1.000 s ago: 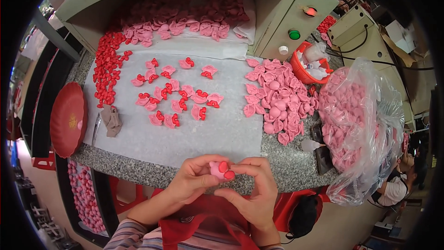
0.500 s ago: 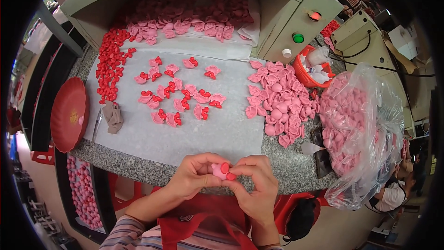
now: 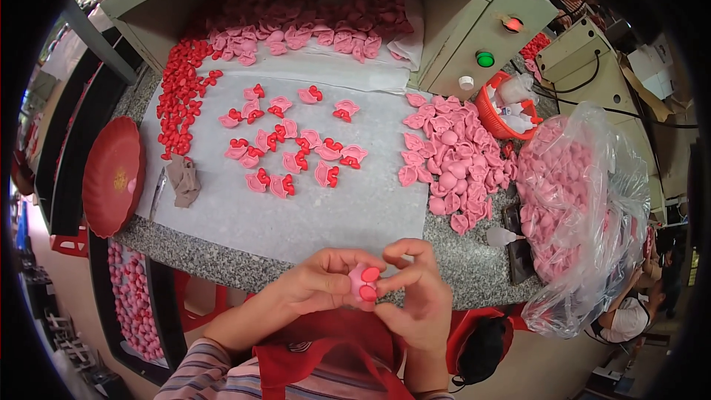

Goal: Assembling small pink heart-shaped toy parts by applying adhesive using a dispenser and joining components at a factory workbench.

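Note:
At the table's near edge my left hand (image 3: 324,283) pinches a small pink plastic toy part (image 3: 356,277) between thumb and fingers. A red two-lobed piece (image 3: 368,292) sits on its right side, its rounded ends facing my right hand. My right hand (image 3: 424,295) is just beside it, thumb and fingers apart; whether a fingertip touches the red piece I cannot tell. Beyond my hands, several pink parts with red pieces fitted (image 3: 284,186) lie spread on a white sheet (image 3: 355,211). Loose red pieces (image 3: 178,96) form a pile at the left, loose pink parts (image 3: 452,155) one at the right.
A green-grey machine housing (image 3: 474,37) stands at the back, pink parts heaped in its opening. On the left are a red dish (image 3: 100,178), grey cloth (image 3: 183,180) and tweezers (image 3: 158,192). To the right stand an orange basket (image 3: 495,124), a small bottle (image 3: 500,236) and a filled plastic bag (image 3: 592,237).
My right hand's fingers have come off the red piece and spread apart. The pink part has turned in my left hand, so both red lobes show more fully.

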Tool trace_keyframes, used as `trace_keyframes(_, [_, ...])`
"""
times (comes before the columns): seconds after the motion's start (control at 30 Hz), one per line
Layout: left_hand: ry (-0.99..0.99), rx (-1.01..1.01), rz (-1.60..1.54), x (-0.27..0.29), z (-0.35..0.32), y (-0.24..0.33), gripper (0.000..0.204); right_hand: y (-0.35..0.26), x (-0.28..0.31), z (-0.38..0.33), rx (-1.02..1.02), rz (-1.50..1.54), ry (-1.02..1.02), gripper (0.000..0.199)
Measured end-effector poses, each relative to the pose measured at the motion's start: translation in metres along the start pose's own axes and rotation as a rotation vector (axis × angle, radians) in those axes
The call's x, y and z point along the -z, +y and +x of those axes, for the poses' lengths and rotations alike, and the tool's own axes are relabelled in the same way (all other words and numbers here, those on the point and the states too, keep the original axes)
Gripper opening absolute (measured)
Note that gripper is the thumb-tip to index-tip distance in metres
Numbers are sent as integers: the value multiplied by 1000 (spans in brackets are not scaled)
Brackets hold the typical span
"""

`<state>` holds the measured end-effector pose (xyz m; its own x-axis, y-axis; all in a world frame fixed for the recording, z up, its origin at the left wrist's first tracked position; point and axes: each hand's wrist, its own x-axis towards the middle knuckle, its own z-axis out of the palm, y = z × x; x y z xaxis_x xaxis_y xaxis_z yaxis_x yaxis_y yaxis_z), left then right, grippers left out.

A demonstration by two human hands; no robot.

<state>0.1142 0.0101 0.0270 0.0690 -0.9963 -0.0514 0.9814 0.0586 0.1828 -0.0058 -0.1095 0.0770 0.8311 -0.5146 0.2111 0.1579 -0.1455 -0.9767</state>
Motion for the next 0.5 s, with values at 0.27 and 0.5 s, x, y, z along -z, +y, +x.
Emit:
trace_keyframes(0.27, [46, 150, 151, 2, -11, 11, 40, 10, 7, 4, -448, 580, -387, 46])
trace_keyframes(0.5, [38, 203, 315, -5, -9, 19, 37, 14, 10, 3, -430, 542, -458, 37])
